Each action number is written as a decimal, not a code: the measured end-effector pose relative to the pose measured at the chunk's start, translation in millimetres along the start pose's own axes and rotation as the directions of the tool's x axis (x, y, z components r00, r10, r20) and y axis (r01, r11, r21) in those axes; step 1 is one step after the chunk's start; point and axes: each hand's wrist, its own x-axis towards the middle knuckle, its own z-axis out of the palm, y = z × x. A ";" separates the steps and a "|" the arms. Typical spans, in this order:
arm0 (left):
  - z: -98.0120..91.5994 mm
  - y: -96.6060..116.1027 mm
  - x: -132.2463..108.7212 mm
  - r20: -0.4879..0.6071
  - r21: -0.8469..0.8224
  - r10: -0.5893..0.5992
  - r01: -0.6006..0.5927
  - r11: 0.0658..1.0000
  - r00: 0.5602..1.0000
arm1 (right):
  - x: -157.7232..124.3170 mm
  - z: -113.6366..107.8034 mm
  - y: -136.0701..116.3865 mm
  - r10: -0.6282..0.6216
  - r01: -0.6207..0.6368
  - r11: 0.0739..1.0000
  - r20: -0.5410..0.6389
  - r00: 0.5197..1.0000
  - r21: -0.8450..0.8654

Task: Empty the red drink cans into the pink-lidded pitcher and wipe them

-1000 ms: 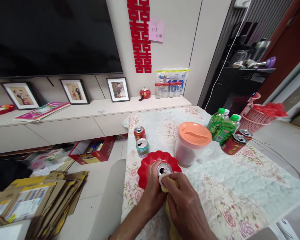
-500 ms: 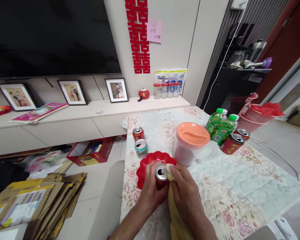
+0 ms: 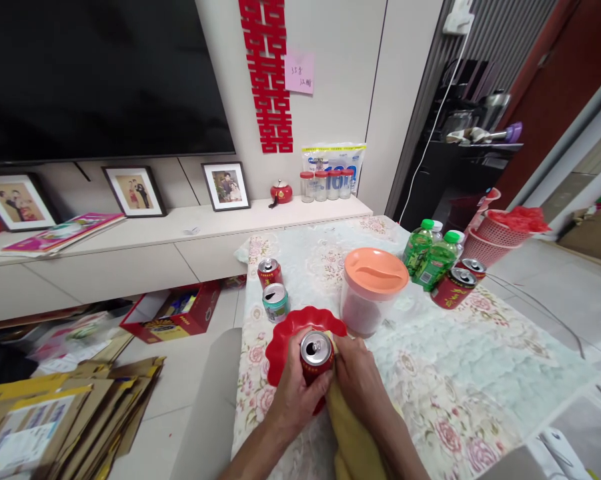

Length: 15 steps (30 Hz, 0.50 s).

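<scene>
My left hand (image 3: pixel 297 393) is wrapped round an opened red drink can (image 3: pixel 316 353), held upright over a red scalloped dish (image 3: pixel 279 343). A yellow cloth (image 3: pixel 347 427) is bunched in my right hand (image 3: pixel 360 373), pressed against the can's right side. The cloth's loose end hangs down toward me. Just beyond the dish stand a teal can (image 3: pixel 275 303) and another red can (image 3: pixel 270 273), both opened. A clear tub with an orange lid (image 3: pixel 376 270) is right behind my right hand.
Green-capped bottles (image 3: pixel 433 260) and two red cans (image 3: pixel 453 288) stand at the table's right side, on a floral tablecloth (image 3: pixel 445 373). Flattened cardboard (image 3: pixel 100 413) and a red box (image 3: pixel 180 310) lie on the floor to the left. A low cabinet (image 3: pixel 220 233) runs along the wall.
The cloth has gone from the can's top rim down to its side, with my right hand lower. The can's whole top now shows. The view has shifted slightly.
</scene>
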 end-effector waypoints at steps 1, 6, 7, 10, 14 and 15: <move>-0.2 2.7 0.2 -0.016 -0.010 -0.006 0.006 1.000 1.000 | -1.0 1.3 -0.5 0.021 -0.020 0.999 0.011 1.000 -0.039; -7.1 22.2 1.6 -0.089 -0.030 -0.020 0.018 0.999 0.996 | -6.3 15.8 -6.7 0.069 -0.066 0.979 0.007 0.998 -0.195; -9.9 26.8 1.8 -0.110 -0.022 -0.014 0.012 1.000 0.994 | -7.4 20.4 -7.9 0.058 -0.056 0.976 0.002 0.998 -0.211; -19.4 39.5 2.1 -0.199 0.028 0.010 -0.004 1.000 0.980 | -11.0 31.2 -10.4 -0.020 0.018 0.975 -0.004 1.000 -0.222; -29.0 52.2 2.6 -0.335 0.027 0.051 -0.044 0.999 0.941 | -17.4 20.4 -14.0 -0.168 0.161 0.971 -0.025 0.986 -0.175; -29.8 54.9 2.8 -0.363 0.019 0.058 -0.055 0.998 0.930 | -19.4 12.9 -15.9 -0.199 0.189 0.968 -0.046 0.979 -0.163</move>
